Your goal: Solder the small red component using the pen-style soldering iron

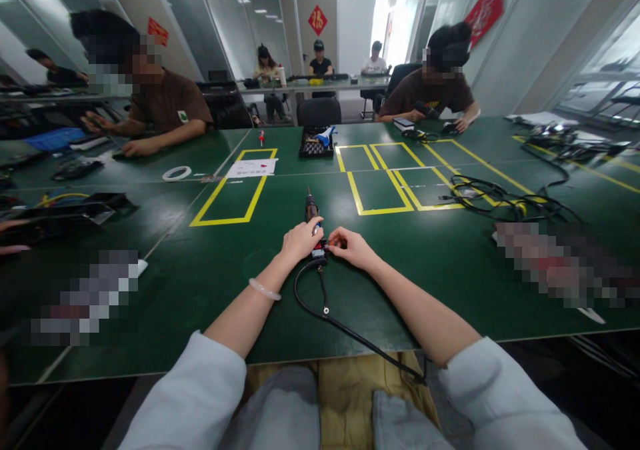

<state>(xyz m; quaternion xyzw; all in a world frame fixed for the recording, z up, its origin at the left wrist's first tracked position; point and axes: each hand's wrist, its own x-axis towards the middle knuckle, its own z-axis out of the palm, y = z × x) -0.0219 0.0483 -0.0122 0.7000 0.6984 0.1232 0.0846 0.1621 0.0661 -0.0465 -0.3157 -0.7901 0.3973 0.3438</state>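
A: Where does the handheld tool (311, 209) lie?
B: Between the hands, mostly beneath the left hand (303, 238). Its long axis runs forward from the wearer; the thin tip (309, 191) projects beyond the left fingers, and the rear end faces the body.
A: Which hand is nearer, and how is each posed?
B: The left, its fingers curled partway around the tool's body. The right hand (351, 247) lies at the rear end's right side, thumb and forefinger nearly together beside a small red part (319, 245); whether they grip anything cannot be told.
A: And the black cable (345, 331)?
B: It leaves the rear end, loops on the wearer's side of both hands, and passes over the table edge. A metal ring terminal (325, 311) lies beside the loop.
A: Containers?
B: A black tray (307, 154), well ahead of the hands, bears a blue-and-white item (326, 135); other contents are indistinct.
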